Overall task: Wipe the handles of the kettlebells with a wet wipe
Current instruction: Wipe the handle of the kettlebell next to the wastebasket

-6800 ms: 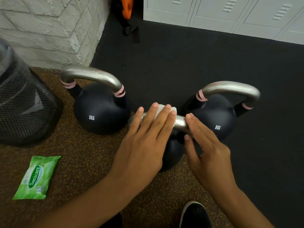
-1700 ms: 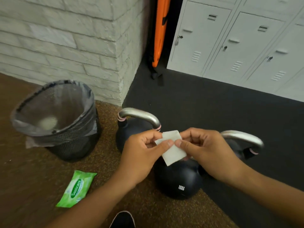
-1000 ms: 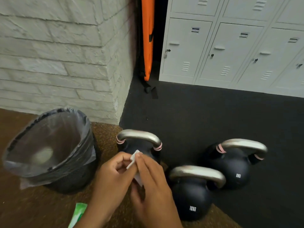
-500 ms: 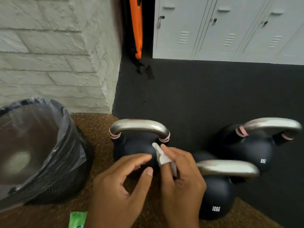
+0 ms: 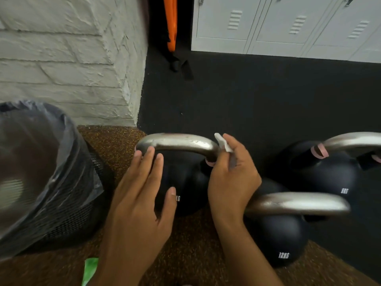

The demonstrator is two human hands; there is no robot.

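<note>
Three black kettlebells with steel handles stand on the floor. The left kettlebell [image 5: 185,182] has its handle [image 5: 177,142] in front of my hands. My right hand [image 5: 231,176] pinches a folded white wet wipe [image 5: 223,143] against the handle's right bend. My left hand [image 5: 142,193] rests open, fingertips touching the handle's left end. The 12 kg kettlebell [image 5: 278,238] stands near right, its handle [image 5: 299,203] passing under my right wrist. A third kettlebell [image 5: 329,174] sits at the far right.
A black mesh bin [image 5: 61,193] with a plastic liner stands at the left. A green wipes pack [image 5: 89,269] peeks out at the bottom. White brick wall [image 5: 72,58] behind, grey lockers [image 5: 288,23] at the back, an orange object [image 5: 172,21] in the corner.
Both hands moved forward to the left kettlebell. The left hand let go of the wipe and touched the handle's left end; the right hand brought the wipe onto the handle's right bend.
</note>
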